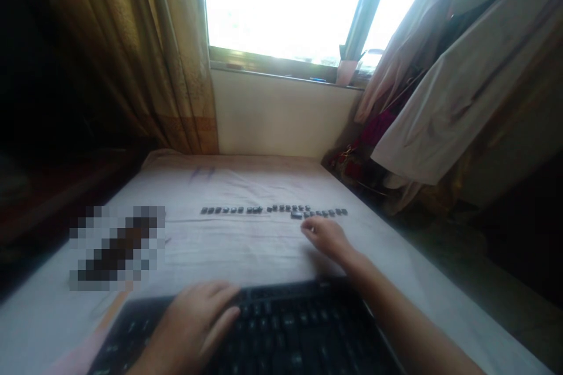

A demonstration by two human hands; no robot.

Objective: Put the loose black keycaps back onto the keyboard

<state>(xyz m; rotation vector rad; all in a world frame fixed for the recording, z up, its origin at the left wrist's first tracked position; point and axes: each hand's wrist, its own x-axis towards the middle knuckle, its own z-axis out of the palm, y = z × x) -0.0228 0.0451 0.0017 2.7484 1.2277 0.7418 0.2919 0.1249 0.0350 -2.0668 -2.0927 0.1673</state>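
A black keyboard [290, 328] lies in front of me on a pale sheet, slightly blurred, with gaps among its keys. My left hand [193, 316] rests on its left part, thumb and index finger stretched out and apart. Beyond the keyboard, my right hand [325, 237] reaches over the sheet with its fingers curled into a pinch. Whatever is between those fingertips is too small to make out. Just past them are a wider dark keycap [296, 215] and a row of small keycaps [325, 213]. Another line of keycaps [225, 210] runs off to the left.
The sheet-covered surface [246, 246] reaches to a wall under a bright window [285, 6]. A blurred-out dark patch [118, 249] lies at the left. A yellow curtain [176, 58] hangs on the left, and pale clothes [435, 123] hang on the right.
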